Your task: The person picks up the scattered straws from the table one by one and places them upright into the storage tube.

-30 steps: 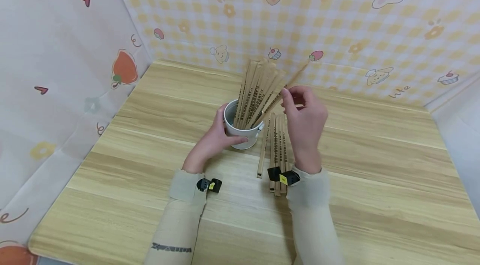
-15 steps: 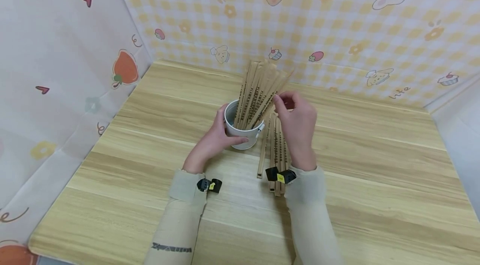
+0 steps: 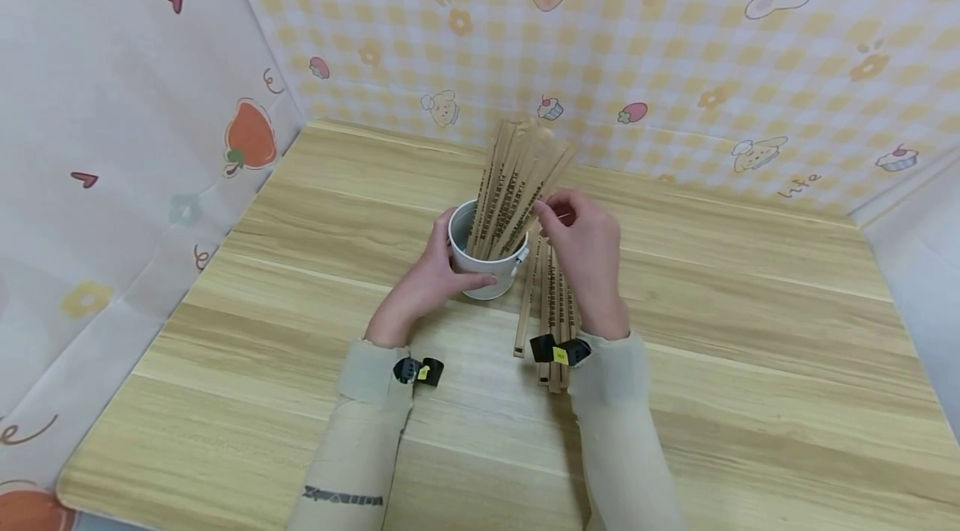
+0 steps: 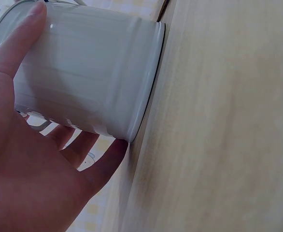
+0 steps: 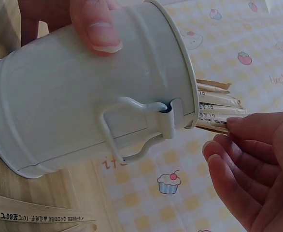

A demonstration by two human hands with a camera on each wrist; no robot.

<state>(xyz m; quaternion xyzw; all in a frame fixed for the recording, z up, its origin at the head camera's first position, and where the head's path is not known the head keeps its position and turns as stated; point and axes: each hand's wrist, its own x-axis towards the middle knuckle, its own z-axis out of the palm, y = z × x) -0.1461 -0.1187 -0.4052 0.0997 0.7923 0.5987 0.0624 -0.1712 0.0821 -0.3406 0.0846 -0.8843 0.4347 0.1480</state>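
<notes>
A small white metal bucket (image 3: 487, 283) stands upright on the table, with a bundle of paper-wrapped straws (image 3: 517, 181) leaning out of its top. My left hand (image 3: 426, 277) grips the bucket from the left, thumb across its front and fingers behind, as the left wrist view shows. Just above the bucket's right rim, my right hand (image 3: 588, 243) pinches the rightmost wrapped straw between thumb and forefinger. That straw's lower end is inside the bucket, hidden by the wall. A wire handle (image 5: 117, 140) hangs from the bucket's side in the right wrist view.
Several more wrapped straws (image 3: 552, 306) lie on the table right of the bucket, partly under my right forearm. One single straw (image 3: 523, 318) lies a little apart from them. A checked cloth wall (image 3: 675, 39) rises behind the wooden table (image 3: 750, 331).
My right hand has moved left and down, bringing the held straw from a slant outside the bundle into the bucket beside the others. My left hand keeps its place on the bucket.
</notes>
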